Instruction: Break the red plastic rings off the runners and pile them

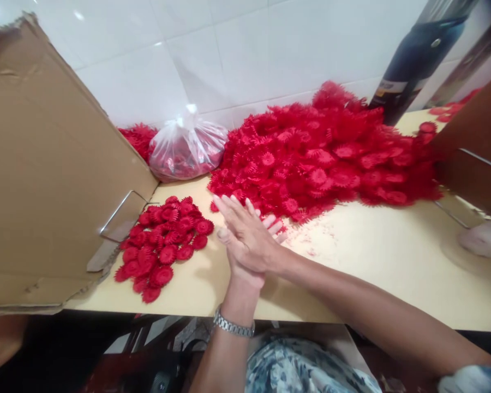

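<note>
My right hand lies flat across my left hand, palm against palm, with the fingers of both stretched out. Nothing shows between them, though the inner faces of the palms are hidden. A metal-banded watch is on my left wrist. Left of my hands sits a small heap of red, round, fringed flower-like pieces. Just beyond my fingertips spreads a much larger pile of fringed red pieces, with small red scraps on the tabletop at its near edge.
Cardboard panels stand at the left, with a bent wire by the lower corner. A knotted plastic bag of red pieces rests against the tiled wall. A dark bottle stands at the back right, near a brown panel.
</note>
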The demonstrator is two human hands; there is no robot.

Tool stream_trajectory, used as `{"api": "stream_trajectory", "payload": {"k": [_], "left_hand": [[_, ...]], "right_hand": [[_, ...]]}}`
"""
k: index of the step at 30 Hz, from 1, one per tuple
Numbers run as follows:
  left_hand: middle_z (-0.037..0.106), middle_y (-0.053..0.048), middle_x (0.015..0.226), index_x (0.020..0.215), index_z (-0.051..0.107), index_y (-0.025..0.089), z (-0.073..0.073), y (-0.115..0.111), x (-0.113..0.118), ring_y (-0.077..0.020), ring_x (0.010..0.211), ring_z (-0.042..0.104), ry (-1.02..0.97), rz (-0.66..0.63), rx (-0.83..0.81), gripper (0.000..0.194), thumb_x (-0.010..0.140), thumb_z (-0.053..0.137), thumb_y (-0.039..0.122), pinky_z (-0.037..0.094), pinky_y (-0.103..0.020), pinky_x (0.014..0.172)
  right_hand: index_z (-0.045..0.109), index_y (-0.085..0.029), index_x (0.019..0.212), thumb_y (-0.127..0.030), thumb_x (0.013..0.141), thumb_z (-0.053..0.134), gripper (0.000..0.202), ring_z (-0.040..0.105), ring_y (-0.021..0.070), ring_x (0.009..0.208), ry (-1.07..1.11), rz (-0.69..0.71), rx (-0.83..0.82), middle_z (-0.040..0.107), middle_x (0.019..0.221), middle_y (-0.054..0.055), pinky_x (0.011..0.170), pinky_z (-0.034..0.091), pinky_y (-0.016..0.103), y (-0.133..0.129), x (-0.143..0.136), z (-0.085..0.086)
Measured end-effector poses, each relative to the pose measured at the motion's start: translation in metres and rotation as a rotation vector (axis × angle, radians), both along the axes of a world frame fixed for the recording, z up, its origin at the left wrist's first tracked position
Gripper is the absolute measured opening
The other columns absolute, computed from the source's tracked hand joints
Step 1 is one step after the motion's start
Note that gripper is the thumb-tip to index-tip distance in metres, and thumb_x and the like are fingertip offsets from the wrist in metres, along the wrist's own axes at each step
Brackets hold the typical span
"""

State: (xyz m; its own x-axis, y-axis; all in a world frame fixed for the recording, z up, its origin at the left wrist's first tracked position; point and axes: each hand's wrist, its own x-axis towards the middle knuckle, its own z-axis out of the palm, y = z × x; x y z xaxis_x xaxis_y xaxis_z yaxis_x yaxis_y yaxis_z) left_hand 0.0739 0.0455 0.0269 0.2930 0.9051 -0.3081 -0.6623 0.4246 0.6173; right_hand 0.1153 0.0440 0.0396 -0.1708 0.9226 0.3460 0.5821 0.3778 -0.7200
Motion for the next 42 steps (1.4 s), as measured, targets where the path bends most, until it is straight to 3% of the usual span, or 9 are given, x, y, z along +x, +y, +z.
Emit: {"api": "stream_trajectory", "payload": {"k": [4, 7, 12, 14, 18, 23, 30, 37, 42], "left_hand": [[0.067, -0.006, 0.075, 0.084, 0.064, 0.015, -0.005, 0.000, 0.000, -0.0179, 0.085, 0.065, 0.074, 0.156, -0.070, 0.022, 0.081, 0.054, 0.034, 0.049, -0.032, 0.082], [0.066, -0.002, 0.070, 0.081, 0.064, 0.015, -0.006, 0.002, -0.002, -0.0124, 0.077, 0.065, 0.097, 0.240, -0.044, 0.009, 0.078, 0.058, 0.021, 0.048, -0.023, 0.079], [0.062, -0.004, 0.118, 0.111, 0.060, 0.025, 0.002, 0.005, -0.004, -0.0170, 0.116, 0.053, 0.022, 0.214, 0.173, 0.031, 0.087, 0.044, 0.036, 0.042, -0.031, 0.098], [0.055, -0.002, 0.130, 0.118, 0.055, 0.029, 0.002, 0.007, -0.006, -0.0172, 0.125, 0.045, 0.019, 0.202, 0.208, 0.040, 0.090, 0.032, 0.044, 0.037, -0.033, 0.104], [0.045, 0.001, 0.140, 0.124, 0.050, 0.033, 0.003, 0.005, -0.010, -0.0178, 0.131, 0.038, 0.070, 0.176, 0.211, 0.048, 0.089, 0.023, 0.053, 0.033, -0.035, 0.108], [0.042, -0.002, 0.143, 0.126, 0.050, 0.029, 0.016, -0.007, -0.001, -0.0211, 0.135, 0.031, -0.018, 0.066, 0.242, 0.064, 0.083, 0.022, 0.067, 0.028, -0.035, 0.110], [0.053, 0.001, 0.132, 0.116, 0.058, 0.032, 0.018, -0.001, -0.007, -0.0158, 0.133, 0.033, -0.119, 0.147, 0.211, 0.055, 0.084, 0.027, 0.064, 0.026, -0.032, 0.111], [0.054, -0.004, 0.130, 0.112, 0.061, 0.026, 0.016, -0.007, -0.003, -0.0216, 0.131, 0.037, -0.072, 0.023, 0.184, 0.061, 0.081, 0.030, 0.069, 0.033, -0.034, 0.106], [0.058, -0.001, 0.126, 0.108, 0.061, 0.030, 0.010, -0.001, -0.004, -0.0187, 0.128, 0.042, -0.044, 0.115, 0.139, 0.048, 0.086, 0.031, 0.060, 0.037, -0.035, 0.102]], "right_hand": [[0.014, -0.017, 0.146, -0.063, 0.089, 0.009, 0.073, 0.022, 0.0213, 0.138, 0.311, 0.057, -0.106, 0.030, 0.147, 0.010, 0.113, 0.017, 0.046, 0.015, 0.012, 0.006], [0.013, -0.020, 0.146, -0.057, 0.092, 0.007, 0.065, 0.035, 0.0182, 0.132, 0.523, 0.020, -0.081, 0.043, 0.140, 0.008, 0.109, 0.028, 0.041, 0.027, 0.022, 0.016], [0.033, -0.022, 0.141, -0.062, 0.089, 0.015, 0.068, 0.012, 0.0272, 0.140, 0.200, -0.010, -0.172, 0.035, 0.145, 0.004, 0.112, 0.001, 0.056, 0.026, 0.014, 0.009], [0.031, -0.021, 0.141, -0.062, 0.089, 0.011, 0.070, 0.010, 0.0253, 0.140, 0.171, 0.029, -0.250, 0.030, 0.148, 0.004, 0.113, 0.000, 0.054, 0.013, 0.002, 0.003], [0.024, -0.015, 0.144, -0.062, 0.089, 0.007, 0.074, 0.010, 0.0204, 0.140, 0.188, 0.051, -0.201, 0.021, 0.150, 0.006, 0.115, 0.001, 0.048, 0.001, -0.007, 0.001], [0.024, -0.023, 0.144, -0.060, 0.090, 0.009, 0.067, 0.006, 0.0228, 0.141, 0.148, -0.101, -0.182, 0.023, 0.150, 0.003, 0.111, -0.005, 0.055, 0.027, 0.016, 0.004], [0.025, -0.025, 0.143, -0.060, 0.090, 0.009, 0.066, 0.004, 0.0195, 0.141, 0.098, 0.036, -0.057, 0.018, 0.152, 0.001, 0.114, -0.001, 0.049, 0.003, 0.005, 0.009], [0.020, -0.023, 0.145, -0.057, 0.091, 0.009, 0.064, 0.007, 0.0216, 0.141, 0.128, -0.054, -0.073, 0.021, 0.151, 0.002, 0.114, 0.007, 0.051, 0.026, 0.020, 0.006], [0.028, -0.023, 0.143, -0.056, 0.092, 0.010, 0.063, 0.011, 0.0202, 0.140, 0.053, 0.041, 0.034, 0.028, 0.149, 0.001, 0.114, 0.007, 0.049, 0.011, 0.014, -0.002]]}}
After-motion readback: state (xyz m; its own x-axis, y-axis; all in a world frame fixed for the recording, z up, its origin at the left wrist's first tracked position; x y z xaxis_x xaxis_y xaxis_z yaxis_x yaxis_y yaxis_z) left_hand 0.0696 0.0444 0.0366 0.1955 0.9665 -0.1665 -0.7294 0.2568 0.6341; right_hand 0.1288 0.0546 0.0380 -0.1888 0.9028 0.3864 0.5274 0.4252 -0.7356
